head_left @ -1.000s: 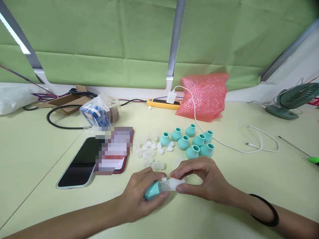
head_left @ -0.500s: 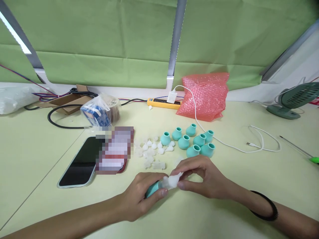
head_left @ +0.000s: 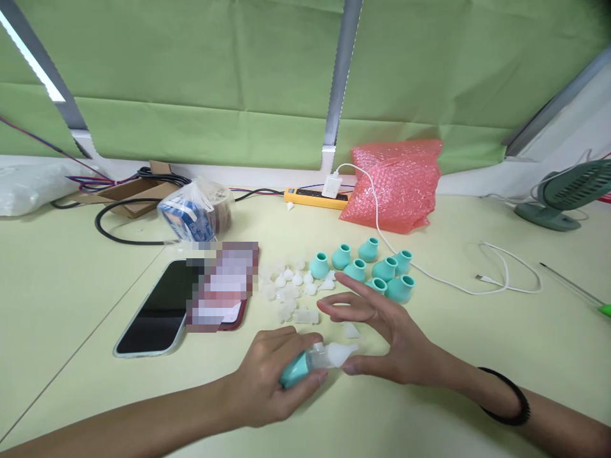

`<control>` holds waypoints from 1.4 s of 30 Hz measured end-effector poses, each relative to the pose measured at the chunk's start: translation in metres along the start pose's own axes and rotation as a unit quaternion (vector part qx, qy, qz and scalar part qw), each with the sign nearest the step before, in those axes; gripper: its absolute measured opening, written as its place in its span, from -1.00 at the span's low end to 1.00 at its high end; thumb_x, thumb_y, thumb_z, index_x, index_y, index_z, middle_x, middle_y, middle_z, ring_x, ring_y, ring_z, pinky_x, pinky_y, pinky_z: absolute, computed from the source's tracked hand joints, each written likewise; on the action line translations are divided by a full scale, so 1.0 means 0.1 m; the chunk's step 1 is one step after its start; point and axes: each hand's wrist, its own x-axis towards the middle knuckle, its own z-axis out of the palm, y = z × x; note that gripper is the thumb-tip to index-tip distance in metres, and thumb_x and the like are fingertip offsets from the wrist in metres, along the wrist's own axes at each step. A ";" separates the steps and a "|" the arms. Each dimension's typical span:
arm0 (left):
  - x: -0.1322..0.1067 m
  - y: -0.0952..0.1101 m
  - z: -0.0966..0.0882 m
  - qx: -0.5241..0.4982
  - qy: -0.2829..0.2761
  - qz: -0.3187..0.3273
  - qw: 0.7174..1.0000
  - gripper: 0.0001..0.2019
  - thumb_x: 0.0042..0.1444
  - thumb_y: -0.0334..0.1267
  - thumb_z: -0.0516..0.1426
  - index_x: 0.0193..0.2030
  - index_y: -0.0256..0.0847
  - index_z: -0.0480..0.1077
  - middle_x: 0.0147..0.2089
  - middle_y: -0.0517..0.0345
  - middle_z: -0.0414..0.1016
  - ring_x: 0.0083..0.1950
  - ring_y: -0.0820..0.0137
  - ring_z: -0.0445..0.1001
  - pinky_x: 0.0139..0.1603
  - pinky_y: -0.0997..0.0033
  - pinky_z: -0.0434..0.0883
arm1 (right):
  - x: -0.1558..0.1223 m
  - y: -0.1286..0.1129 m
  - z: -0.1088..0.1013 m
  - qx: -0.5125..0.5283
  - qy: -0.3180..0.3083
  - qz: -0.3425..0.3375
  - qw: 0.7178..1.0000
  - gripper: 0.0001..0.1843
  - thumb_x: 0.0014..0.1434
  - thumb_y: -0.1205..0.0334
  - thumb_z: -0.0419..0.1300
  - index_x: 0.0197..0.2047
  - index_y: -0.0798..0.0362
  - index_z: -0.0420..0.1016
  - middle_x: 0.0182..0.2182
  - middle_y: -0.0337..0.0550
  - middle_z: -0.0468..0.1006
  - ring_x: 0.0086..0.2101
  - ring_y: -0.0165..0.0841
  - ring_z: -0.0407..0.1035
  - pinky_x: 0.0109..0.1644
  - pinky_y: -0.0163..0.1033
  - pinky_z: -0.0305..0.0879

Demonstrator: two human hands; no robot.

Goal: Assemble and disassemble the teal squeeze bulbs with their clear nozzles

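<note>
My left hand (head_left: 274, 375) is closed around the teal squeeze bulb of a nasal aspirator (head_left: 294, 370), which lies tilted with its clear collar and soft white tip (head_left: 340, 353) pointing right. My right hand (head_left: 389, 337) is open, its fingers spread above the tip and the thumb close under it; whether the thumb touches it I cannot tell. Behind the hands stand several teal bulbs (head_left: 321, 265) with their round mouths up. Loose white tips (head_left: 298, 278) and clear collars (head_left: 306, 316) lie to their left. One small white piece (head_left: 352, 331) sits just beyond the tip.
Two phones, one dark (head_left: 155, 312) and one red-cased (head_left: 251, 280), lie at the left. Farther back are a bagged bundle (head_left: 191, 213), a yellow power strip (head_left: 310, 198) and red bubble wrap (head_left: 394, 184). A white cable (head_left: 458, 289), a screwdriver (head_left: 573, 285) and a green fan (head_left: 548, 216) are at the right.
My right fingers have let go of the white tip and lifted away, spreading apart. The left hand still holds the aspirator, whose tip now shows fully. The view has shifted slightly.
</note>
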 end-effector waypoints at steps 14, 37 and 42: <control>0.16 -0.02 -0.11 -0.430 -0.254 -0.256 0.828 -0.62 0.19 -0.13 -0.15 -0.38 -0.39 0.33 -0.49 0.06 0.33 -0.49 0.49 0.25 -0.47 0.54 0.20 | 0.05 -0.02 0.01 0.057 -0.095 0.098 0.989 -0.69 0.05 0.17 0.15 -0.08 -0.14 0.38 0.12 -0.23 0.15 0.13 -0.26 -0.03 0.17 0.00 -0.10; 0.13 0.01 -0.06 -0.432 -0.215 -0.244 0.841 -0.67 0.18 -0.20 -0.11 -0.53 -0.33 0.23 -0.59 0.20 0.19 -0.49 0.51 0.18 -0.36 0.48 0.18 | -0.07 0.00 0.30 0.184 -0.073 0.090 0.976 -0.60 0.17 0.15 -0.01 0.09 -0.05 0.19 -0.08 -0.14 0.41 0.01 -0.28 0.21 0.16 0.02 -0.09; 0.12 0.03 -0.06 -0.411 -0.209 -0.236 0.856 -0.72 0.16 -0.20 -0.09 -0.42 -0.34 0.28 -0.59 0.21 0.19 -0.50 0.50 0.18 -0.39 0.47 0.20 | -0.07 -0.03 0.30 0.191 -0.087 0.095 0.973 -0.58 0.20 0.12 -0.06 0.11 0.02 0.17 -0.33 -0.16 0.55 0.05 -0.33 0.13 0.19 0.01 -0.19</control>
